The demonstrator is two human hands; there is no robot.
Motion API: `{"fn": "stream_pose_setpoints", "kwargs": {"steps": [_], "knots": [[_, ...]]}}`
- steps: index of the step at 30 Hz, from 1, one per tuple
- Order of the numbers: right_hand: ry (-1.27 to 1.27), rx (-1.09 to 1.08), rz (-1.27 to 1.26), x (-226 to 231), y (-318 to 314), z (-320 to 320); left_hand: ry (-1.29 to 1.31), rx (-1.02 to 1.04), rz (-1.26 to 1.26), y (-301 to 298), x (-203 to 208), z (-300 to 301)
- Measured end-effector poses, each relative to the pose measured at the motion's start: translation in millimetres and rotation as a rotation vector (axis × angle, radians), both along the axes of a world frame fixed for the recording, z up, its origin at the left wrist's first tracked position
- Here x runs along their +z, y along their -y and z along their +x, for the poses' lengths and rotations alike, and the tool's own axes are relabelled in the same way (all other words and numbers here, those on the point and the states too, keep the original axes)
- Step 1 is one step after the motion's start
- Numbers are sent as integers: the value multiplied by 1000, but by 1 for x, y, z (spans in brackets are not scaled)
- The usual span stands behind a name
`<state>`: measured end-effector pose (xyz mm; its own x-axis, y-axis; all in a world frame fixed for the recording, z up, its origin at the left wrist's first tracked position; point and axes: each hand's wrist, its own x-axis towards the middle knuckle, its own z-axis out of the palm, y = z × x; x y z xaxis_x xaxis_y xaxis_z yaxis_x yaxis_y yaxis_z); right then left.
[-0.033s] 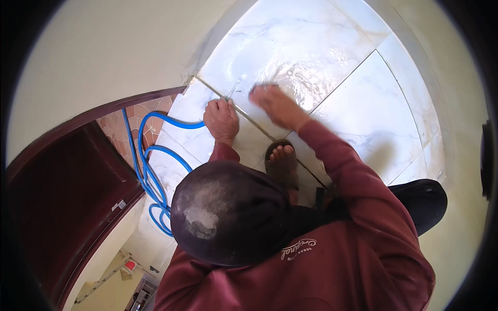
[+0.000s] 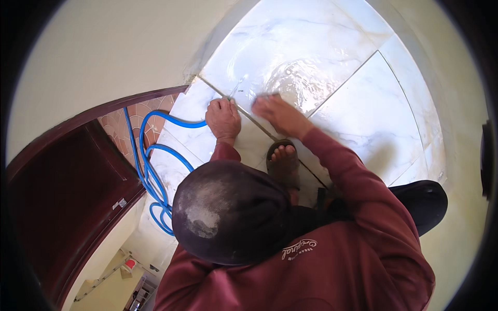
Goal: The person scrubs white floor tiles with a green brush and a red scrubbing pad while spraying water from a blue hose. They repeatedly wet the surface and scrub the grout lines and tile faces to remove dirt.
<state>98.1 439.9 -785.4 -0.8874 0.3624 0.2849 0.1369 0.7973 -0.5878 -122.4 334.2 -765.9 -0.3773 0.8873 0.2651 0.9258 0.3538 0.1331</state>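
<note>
My left hand is closed round the end of a blue hose low over the white marble-look floor tiles. A thin spray of water leaves the far side of its fingers. To its right, my right hand is bent down at the floor, its fingers curled and blurred. Something dark shows at those fingertips, too unclear to name. Rippling water spreads over the tile just beyond this hand. A small dark speck lies on the wet tile between the hands.
Loops of the hose lie at the left, by a dark red door and reddish patterned tiles. My sandalled foot stands behind the hands. Pale walls rise at left and right. A ladder shows at lower left.
My right hand has shifted slightly toward me and to the right, still blurred. The ripples on the tile have changed shape. My left hand keeps its hold on the hose.
</note>
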Motion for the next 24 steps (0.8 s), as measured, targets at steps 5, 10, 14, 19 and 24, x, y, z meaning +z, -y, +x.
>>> {"fn": "stream_pose_setpoints", "kwargs": {"steps": [5,10,14,19,24], "knots": [[54,226,14,-6,-1,19,3,20,18,-2,2,2],[-117,192,38,-3,-62,-95,56,66,62,12,1,6],[-125,-38,99,-6,-88,-132,76,-1,38,31,-2,17],[-18,157,-98,4,-50,-78,70,13,41,42,1,17],[105,-23,31,17,-77,-98,98,-6,14,37,4,15]]}}
